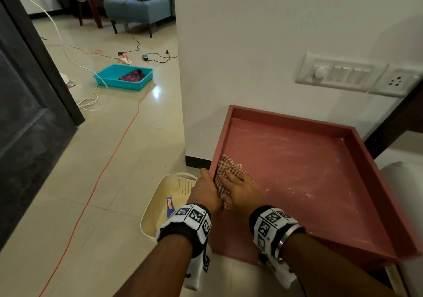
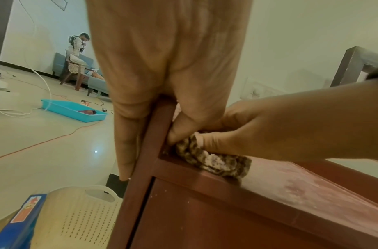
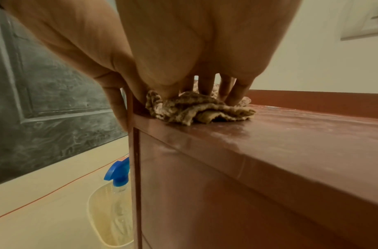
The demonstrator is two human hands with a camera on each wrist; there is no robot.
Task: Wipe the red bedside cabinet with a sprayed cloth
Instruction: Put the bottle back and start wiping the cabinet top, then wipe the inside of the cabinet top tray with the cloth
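The red bedside cabinet (image 1: 309, 170) has a dusty top inside a raised rim. A checked cloth (image 1: 225, 167) lies bunched in its near left corner. My right hand (image 1: 240, 186) lies on the cloth with straight fingers and presses it onto the top. My left hand (image 1: 206, 186) pinches the left rim, fingers down the outside, thumb inside against the cloth. The left wrist view shows that thumb by the cloth (image 2: 215, 161). In the right wrist view my fingers (image 3: 207, 84) press the cloth (image 3: 194, 109).
A cream perforated basket (image 1: 164, 196) holding a blue-capped spray bottle (image 3: 117, 173) stands on the floor beside the cabinet's left side. The white wall (image 1: 251, 44) with a switch panel (image 1: 338, 74) backs the cabinet. An orange cable (image 1: 109, 159) and a teal tray (image 1: 114, 79) lie on the floor.
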